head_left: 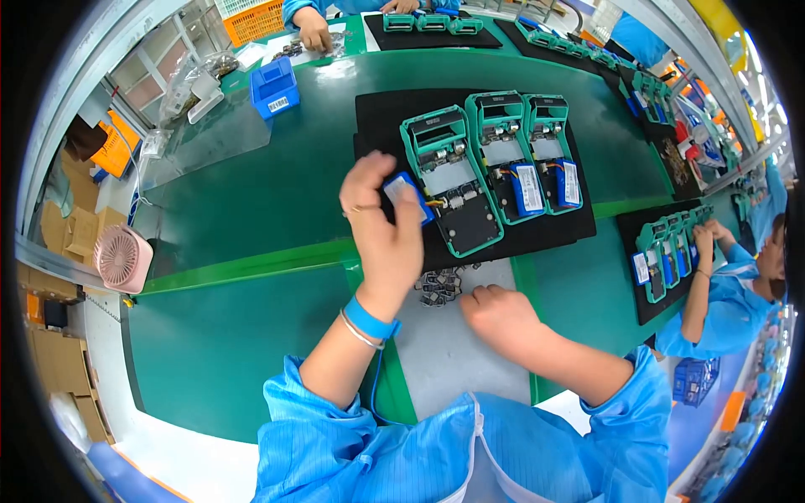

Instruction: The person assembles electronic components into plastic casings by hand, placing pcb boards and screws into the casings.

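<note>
My left hand (384,239), a little smeared by motion, is closed at the edge of a blue battery pack (411,199), its thumb across the pack. Short wires run from this pack to the leftmost green device housing (438,159), lying face down or opened on a black mat, its lower bay bare of a battery. Two more housings (496,126) (547,121) lie to its right, each with a blue battery (527,189) inside. My right hand (501,318) is over the grey strip with fingers curled down beside a pile of small metallic parts (439,287); whatever its fingertips pinch is hidden.
A blue bin (274,87) stands on the green table at far left, a pink fan (123,258) at the left edge. A co-worker's hands (314,32) are across the table; another person (713,289) handles housings at right. A blue wrist strap's cord (376,390) hangs from my left wrist.
</note>
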`<state>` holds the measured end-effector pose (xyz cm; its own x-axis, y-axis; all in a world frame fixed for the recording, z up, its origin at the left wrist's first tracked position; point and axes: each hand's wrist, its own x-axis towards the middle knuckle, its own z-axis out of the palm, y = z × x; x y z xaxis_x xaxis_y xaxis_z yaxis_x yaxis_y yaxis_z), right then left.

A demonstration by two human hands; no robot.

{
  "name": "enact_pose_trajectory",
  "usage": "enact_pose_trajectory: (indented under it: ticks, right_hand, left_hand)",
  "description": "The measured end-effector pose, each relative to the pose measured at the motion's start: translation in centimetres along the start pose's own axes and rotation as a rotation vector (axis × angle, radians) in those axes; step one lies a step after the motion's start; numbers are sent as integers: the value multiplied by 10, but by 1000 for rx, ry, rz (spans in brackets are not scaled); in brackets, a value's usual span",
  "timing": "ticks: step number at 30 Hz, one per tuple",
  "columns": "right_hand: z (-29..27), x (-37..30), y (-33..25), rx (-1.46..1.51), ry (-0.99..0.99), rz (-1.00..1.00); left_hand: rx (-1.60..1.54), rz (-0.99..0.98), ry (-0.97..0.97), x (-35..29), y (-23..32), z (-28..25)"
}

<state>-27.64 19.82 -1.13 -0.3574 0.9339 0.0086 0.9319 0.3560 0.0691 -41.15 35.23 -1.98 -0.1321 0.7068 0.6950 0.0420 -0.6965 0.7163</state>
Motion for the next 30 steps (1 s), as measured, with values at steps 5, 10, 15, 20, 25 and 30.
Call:
enact_pose_trajectory:
  ticks: [5, 10, 15, 20, 25, 30]
  right_hand:
    - [-7, 9, 1, -67, -115, -41]
    - [-90, 35, 44, 222, 5, -10]
    - [-80, 82, 80, 258, 588, -57]
    - [-56, 119, 104, -107, 655, -270]
    - [-55, 134, 106, -249, 595, -285]
    - [-59, 140, 105, -385, 553, -297]
  left_hand:
    - [465, 233, -614, -19, 33, -4]
    - [588, 333, -725, -12, 18, -15]
    - [572, 415, -780, 10, 6, -18]
    - [505, 359, -760, 4, 2, -17]
    - [448, 331, -745, 2, -3, -18]
    - [434, 309, -744, 3, -4, -20]
